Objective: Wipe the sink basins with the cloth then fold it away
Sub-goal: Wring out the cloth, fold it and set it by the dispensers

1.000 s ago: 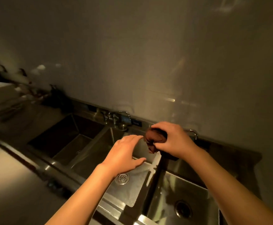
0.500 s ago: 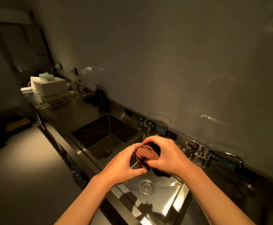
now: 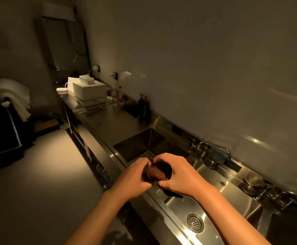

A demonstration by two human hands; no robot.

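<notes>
Dim kitchen, long stainless counter (image 3: 112, 121) running along a plain wall, with a row of sink basins set into it. Both hands are up over the basins, bunching a dark brown cloth (image 3: 157, 171) between them. Left hand (image 3: 135, 179) has its fingers curled around the cloth's left side, and the right hand (image 3: 181, 175) is wrapped over the top and right, thumb tucked underneath (a bit of cloth hangs out below that hand). Middle basin (image 3: 232, 193) below has a round drain strainer (image 3: 195, 223) catching the light, and the left basin (image 3: 135, 145) sits in shadow. Faucet (image 3: 213, 151) is at the back edge, a dark pump bottle (image 3: 143, 105) and a white box (image 3: 89, 90) stand further down the counter.
</notes>
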